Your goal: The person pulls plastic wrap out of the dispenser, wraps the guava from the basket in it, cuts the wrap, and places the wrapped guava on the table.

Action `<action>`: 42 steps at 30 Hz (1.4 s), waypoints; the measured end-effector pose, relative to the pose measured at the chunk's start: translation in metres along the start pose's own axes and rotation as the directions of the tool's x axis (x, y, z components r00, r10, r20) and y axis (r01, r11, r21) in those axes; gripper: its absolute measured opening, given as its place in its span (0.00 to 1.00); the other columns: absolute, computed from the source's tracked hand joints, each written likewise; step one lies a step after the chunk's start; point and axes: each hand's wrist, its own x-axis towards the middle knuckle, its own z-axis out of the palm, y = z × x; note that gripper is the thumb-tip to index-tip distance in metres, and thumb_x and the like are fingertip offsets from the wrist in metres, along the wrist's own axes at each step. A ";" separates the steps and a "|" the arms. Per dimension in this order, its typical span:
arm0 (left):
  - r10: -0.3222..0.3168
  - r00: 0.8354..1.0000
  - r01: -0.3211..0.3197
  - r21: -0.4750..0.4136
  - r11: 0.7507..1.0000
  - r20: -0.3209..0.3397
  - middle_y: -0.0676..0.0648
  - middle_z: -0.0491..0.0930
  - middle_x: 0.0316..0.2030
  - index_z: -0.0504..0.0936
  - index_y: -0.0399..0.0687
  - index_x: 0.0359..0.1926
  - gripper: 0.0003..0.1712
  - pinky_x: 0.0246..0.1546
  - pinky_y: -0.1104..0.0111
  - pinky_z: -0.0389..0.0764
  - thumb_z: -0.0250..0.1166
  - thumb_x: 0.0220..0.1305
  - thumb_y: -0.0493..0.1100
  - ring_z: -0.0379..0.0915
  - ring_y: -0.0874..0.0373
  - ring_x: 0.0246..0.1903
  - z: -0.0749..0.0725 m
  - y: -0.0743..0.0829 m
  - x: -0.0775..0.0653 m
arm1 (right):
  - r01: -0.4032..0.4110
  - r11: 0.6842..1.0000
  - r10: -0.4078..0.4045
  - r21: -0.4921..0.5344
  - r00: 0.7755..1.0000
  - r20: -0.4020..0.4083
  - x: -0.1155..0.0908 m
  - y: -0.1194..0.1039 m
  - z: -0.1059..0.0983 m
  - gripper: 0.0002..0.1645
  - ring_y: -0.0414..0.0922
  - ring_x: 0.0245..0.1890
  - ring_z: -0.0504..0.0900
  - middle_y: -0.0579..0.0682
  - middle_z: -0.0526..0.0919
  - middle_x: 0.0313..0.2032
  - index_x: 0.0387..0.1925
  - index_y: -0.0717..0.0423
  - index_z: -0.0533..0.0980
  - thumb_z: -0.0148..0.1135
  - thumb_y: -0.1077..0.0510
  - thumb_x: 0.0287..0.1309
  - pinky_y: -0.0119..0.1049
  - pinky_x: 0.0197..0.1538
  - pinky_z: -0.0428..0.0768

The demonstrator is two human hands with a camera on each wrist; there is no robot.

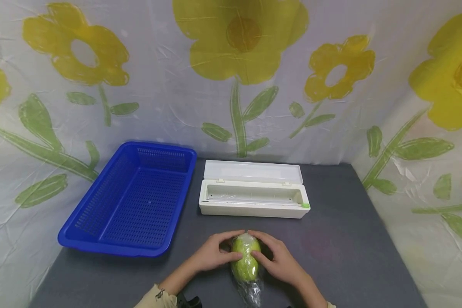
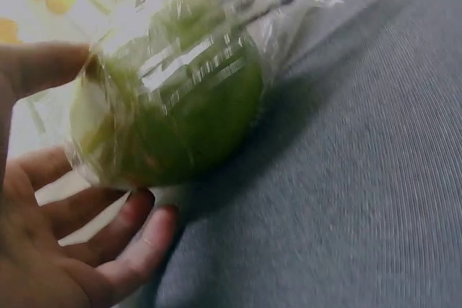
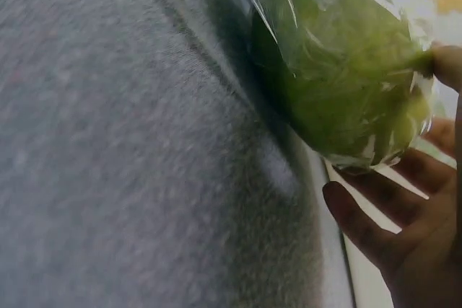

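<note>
A yellow-green fruit (image 1: 246,267) wrapped in clear cling film lies near the front of the table, between both hands. My left hand (image 1: 213,253) holds its left side, thumb on the near face and fingertips at the far end. On the other side my right hand (image 1: 279,259) holds it the same way. Loose, twisted film (image 1: 251,293) trails from its near end. In the left wrist view, film creases cover the fruit (image 2: 195,106). The right wrist view shows the right thumb pressing the wrapped fruit (image 3: 346,84). The fruit's exact kind is hard to tell.
Behind the hands stands a white cling film dispenser box (image 1: 250,209) with its lid (image 1: 253,172) raised. A blue plastic basket (image 1: 119,247) sits at the left. The dark grey tabletop (image 1: 342,239) meets a flower-patterned curtain (image 1: 158,107) at the back and sides.
</note>
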 end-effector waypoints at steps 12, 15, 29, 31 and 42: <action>-0.120 0.956 0.116 -0.031 0.993 -0.266 0.47 0.90 0.51 0.92 0.49 0.54 0.22 0.53 0.58 0.86 0.70 0.71 0.59 0.86 0.48 0.54 0.013 0.007 0.012 | -0.373 0.912 0.403 0.172 0.893 -0.199 0.018 -0.015 0.008 0.19 0.46 0.59 0.86 0.48 0.90 0.55 0.59 0.55 0.86 0.56 0.53 0.80 0.39 0.62 0.82; -0.146 0.943 0.155 0.008 0.988 -0.299 0.49 0.91 0.48 0.94 0.53 0.50 0.24 0.52 0.53 0.86 0.70 0.69 0.65 0.87 0.49 0.52 0.018 0.012 0.014 | -0.418 0.890 0.451 0.181 0.863 -0.229 0.019 -0.016 0.009 0.17 0.45 0.57 0.87 0.46 0.91 0.51 0.55 0.53 0.89 0.59 0.51 0.78 0.38 0.60 0.83; -0.169 0.941 0.201 0.083 0.976 -0.293 0.48 0.91 0.48 0.94 0.55 0.51 0.27 0.51 0.50 0.86 0.70 0.66 0.69 0.87 0.48 0.51 0.025 0.019 0.018 | -0.479 0.847 0.522 0.233 0.833 -0.186 0.017 -0.018 0.009 0.16 0.40 0.49 0.89 0.45 0.92 0.49 0.52 0.50 0.89 0.71 0.47 0.69 0.33 0.49 0.84; -0.173 0.939 0.206 0.084 0.975 -0.296 0.50 0.91 0.47 0.94 0.56 0.50 0.28 0.51 0.50 0.86 0.67 0.68 0.71 0.87 0.48 0.51 0.026 0.018 0.018 | -0.477 0.850 0.518 0.225 0.834 -0.189 0.015 -0.017 0.011 0.17 0.42 0.48 0.90 0.44 0.91 0.50 0.54 0.49 0.89 0.68 0.47 0.71 0.33 0.49 0.84; -0.151 0.954 0.186 0.116 0.976 -0.260 0.49 0.91 0.47 0.93 0.52 0.53 0.27 0.45 0.54 0.86 0.73 0.63 0.65 0.87 0.52 0.45 0.026 0.021 0.020 | -0.507 0.810 0.566 0.293 0.808 -0.165 0.014 -0.017 0.004 0.16 0.43 0.50 0.90 0.47 0.92 0.47 0.50 0.54 0.90 0.67 0.49 0.73 0.33 0.53 0.84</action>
